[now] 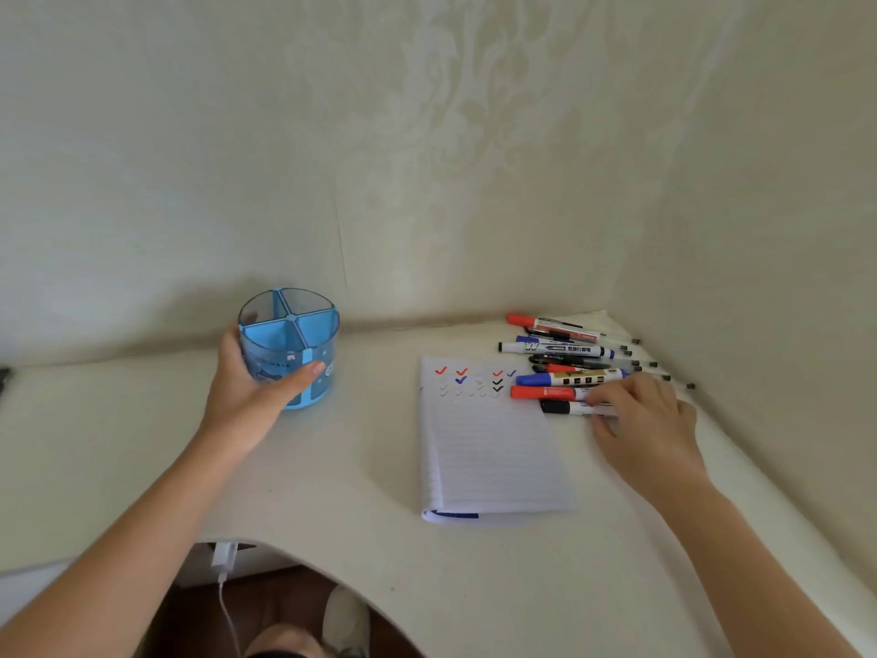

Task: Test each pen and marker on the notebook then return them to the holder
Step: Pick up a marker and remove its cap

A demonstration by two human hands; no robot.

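Blue translucent plastic, split into wedge compartments, the pen holder (289, 346) stands upright on the pale surface (360, 458) near the wall, and every compartment in view looks empty. The left hand (251, 387) wraps around its side, thumb across the front, steadying it. Well apart to the right lies the lined notebook (489, 448), its top rows filled with red, blue and black ticks (474, 379). Just beyond its upper right corner sits a loose pile of pens and markers (564, 358), heaped across one another. The right hand (640, 420) rests palm down at the pile's near edge, fingers curled onto the black-capped marker (576, 409) closest to the person; whether it is truly gripped yet, I cannot tell.

Judging by the ticks, testing looks largely done and returning is the step in hand. To do it well, take the nearest marker alone rather than dragging the heap, lift it clear of the red-capped marker (545, 393) beside it, and drop it cap-up into one compartment while the left hand keeps the light holder from tipping.
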